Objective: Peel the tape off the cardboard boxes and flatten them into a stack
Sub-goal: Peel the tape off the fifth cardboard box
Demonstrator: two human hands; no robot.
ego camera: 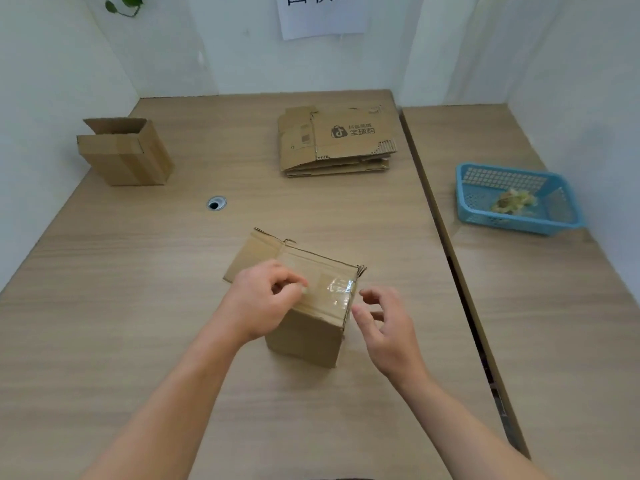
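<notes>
I see table (138, 306) with flat stack (336, 143) at 12 o'clock: part of job done. Far box (124, 157) at 10 o'clock upright, open, not flattened. Basket (485, 216) at 2 o'clock holds scraps (512, 202), likely peeled tape. Near box (308, 334) at 6 o'clock, top taped, unflattened. Left hand (263, 299) on its top, fingers curled, pinching at tape (341, 289). Right hand (384, 327) just beside box's right edge, fingers loosely bent, holding nothing. Hands apart.

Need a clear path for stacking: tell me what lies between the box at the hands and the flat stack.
In the head view, only bare table lies between the box and the flat stack.
</notes>
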